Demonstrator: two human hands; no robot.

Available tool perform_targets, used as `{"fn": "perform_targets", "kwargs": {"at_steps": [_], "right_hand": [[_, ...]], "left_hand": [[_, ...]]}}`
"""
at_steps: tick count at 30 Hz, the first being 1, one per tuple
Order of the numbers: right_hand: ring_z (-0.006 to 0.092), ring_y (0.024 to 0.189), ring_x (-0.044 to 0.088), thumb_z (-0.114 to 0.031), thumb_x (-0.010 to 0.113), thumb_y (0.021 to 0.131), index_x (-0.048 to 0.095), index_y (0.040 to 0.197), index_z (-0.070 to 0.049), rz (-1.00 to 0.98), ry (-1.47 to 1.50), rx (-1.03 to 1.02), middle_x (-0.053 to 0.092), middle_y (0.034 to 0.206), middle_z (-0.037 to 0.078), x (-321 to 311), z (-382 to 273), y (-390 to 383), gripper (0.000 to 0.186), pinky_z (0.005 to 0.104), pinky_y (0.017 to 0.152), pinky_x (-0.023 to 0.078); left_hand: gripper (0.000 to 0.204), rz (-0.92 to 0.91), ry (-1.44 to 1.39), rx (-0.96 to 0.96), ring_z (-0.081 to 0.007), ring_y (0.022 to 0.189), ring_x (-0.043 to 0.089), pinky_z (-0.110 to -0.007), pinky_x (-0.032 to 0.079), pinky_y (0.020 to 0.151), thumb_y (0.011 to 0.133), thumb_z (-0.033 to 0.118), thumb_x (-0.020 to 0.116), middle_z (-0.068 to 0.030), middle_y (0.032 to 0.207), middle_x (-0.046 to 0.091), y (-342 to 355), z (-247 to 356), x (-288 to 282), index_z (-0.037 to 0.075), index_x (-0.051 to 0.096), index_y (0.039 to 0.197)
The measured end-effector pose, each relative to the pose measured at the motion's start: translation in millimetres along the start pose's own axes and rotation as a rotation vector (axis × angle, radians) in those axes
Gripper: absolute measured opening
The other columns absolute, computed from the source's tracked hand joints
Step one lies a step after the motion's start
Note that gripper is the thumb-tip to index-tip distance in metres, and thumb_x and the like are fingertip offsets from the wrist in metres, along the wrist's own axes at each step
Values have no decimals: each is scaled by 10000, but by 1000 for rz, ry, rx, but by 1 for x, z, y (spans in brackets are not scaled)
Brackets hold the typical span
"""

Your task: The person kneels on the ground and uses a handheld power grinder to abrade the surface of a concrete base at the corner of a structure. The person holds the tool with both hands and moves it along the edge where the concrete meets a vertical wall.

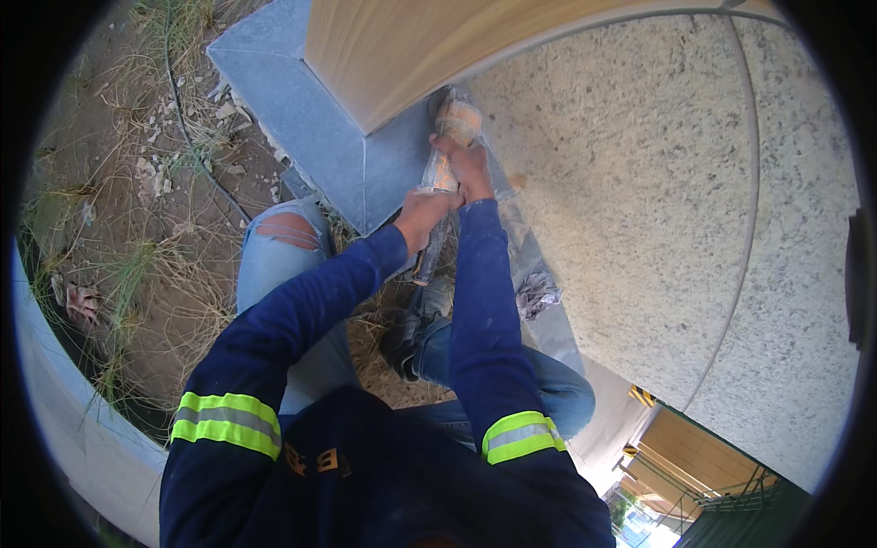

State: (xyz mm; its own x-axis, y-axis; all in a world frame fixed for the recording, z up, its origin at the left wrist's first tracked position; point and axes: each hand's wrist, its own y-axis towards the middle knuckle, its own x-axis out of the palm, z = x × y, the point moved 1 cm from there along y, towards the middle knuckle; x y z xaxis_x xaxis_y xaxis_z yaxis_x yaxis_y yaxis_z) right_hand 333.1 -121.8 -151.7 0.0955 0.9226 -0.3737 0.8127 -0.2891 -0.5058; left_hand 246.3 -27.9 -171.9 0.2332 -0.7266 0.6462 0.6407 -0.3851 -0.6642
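Observation:
Both my hands are closed around a dusty, orange-and-grey angle grinder (441, 171) that looks wrapped in clear film or tape. My left hand (425, 216) grips the middle of its long body. Farther up, my right hand (468, 167) holds it close to the head. The head end lies at the corner where a blue-grey tiled ledge (315, 128) meets the rough, speckled wall (630, 155). Its disc or working edge cannot be made out. The dark tail end points back toward my knees.
A smooth wood-look panel (384, 59) rises from the ledge. Dry soil with grass and broken chips (151, 178) lies to the left, crossed by a dark cable (187, 128). Crumpled plastic (537, 295) rests by the wall's foot. My bent knees (285, 233) are close below the tool.

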Motion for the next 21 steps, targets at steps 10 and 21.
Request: {"fn": "perform_targets", "kwargs": {"at_steps": [10,21], "right_hand": [[255,804,718,-214,870,769,662,1167,116,-27,24,16,720,989,188,-5,-4,-1,557,403,684,575],[244,763,707,-193,851,800,680,1134,101,-23,64,17,720,963,160,-9,5,2,476,390,665,567]], "left_hand": [[277,-9,82,-16,-189,799,700,-345,541,688,865,104,759,-92,949,713,-17,13,8,-34,688,1094],[326,-39,69,-14,-214,859,716,-363,542,687,854,117,774,-111,998,724,-15,7,6,-42,689,1126]]}}
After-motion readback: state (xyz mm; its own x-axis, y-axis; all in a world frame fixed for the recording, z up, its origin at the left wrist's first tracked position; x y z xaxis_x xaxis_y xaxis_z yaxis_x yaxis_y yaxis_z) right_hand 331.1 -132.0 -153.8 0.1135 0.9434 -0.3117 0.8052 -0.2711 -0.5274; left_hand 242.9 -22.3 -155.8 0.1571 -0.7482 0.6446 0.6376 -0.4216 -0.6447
